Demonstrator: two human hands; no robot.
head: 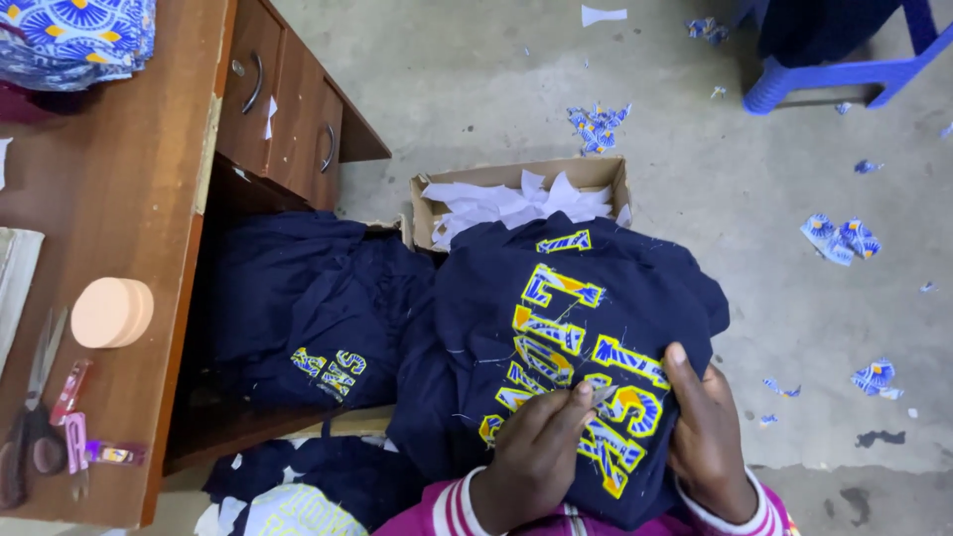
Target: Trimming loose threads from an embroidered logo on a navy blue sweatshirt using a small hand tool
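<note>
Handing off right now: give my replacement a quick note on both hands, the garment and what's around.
Left hand: pinches a small tool, kind unclear, on the yellow-blue lettering.
Right hand: flat on the navy garment, thumb holding the cloth.
More navy garments lie heaped left, under the desk.
Box of white scraps sits behind.
Scissors lie on the desk.
Progress on the lettering: cannot tell.

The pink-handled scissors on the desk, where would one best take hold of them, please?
By the pink loops of the scissors, coming from above: they lie flat near the wooden desk front edge, loops toward the person, blades pointing away.
</note>
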